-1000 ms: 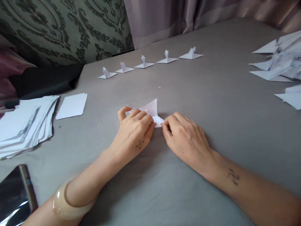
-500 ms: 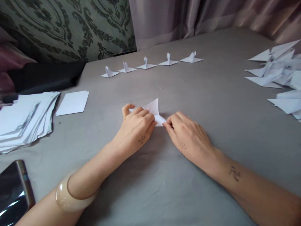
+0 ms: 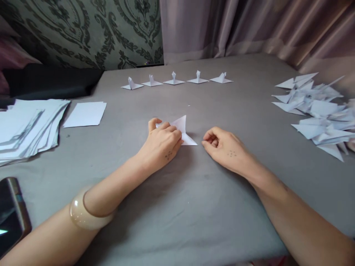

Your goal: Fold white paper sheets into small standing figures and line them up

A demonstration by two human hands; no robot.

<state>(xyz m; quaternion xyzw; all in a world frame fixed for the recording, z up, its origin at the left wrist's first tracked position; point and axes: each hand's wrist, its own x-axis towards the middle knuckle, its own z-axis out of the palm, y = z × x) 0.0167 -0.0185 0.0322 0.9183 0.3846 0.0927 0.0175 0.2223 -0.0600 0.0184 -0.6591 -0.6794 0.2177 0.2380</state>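
A white sheet of paper folded into a winged shape (image 3: 180, 123) lies on the grey cloth in the middle. My left hand (image 3: 162, 142) is closed over its left part and hides much of it. One pointed flap stands up past my fingers, and another point reaches toward the right. Just right of that point is my right hand (image 3: 226, 149), its thumb and curled fingers drawn together with nothing visible in them. It does not touch the paper.
Several folded paper figures (image 3: 173, 78) stand in a row at the back. To the right lies a pile of folded papers (image 3: 323, 107). On the left are a stack of paper sheets (image 3: 30, 136), smaller sheets (image 3: 85, 113), a phone (image 3: 11, 214) and black cloth (image 3: 52, 81).
My right hand has let go of the folded paper's right point and moved slightly right. My left hand stays on the paper. The camera view has shifted, bringing more of the right pile into sight.
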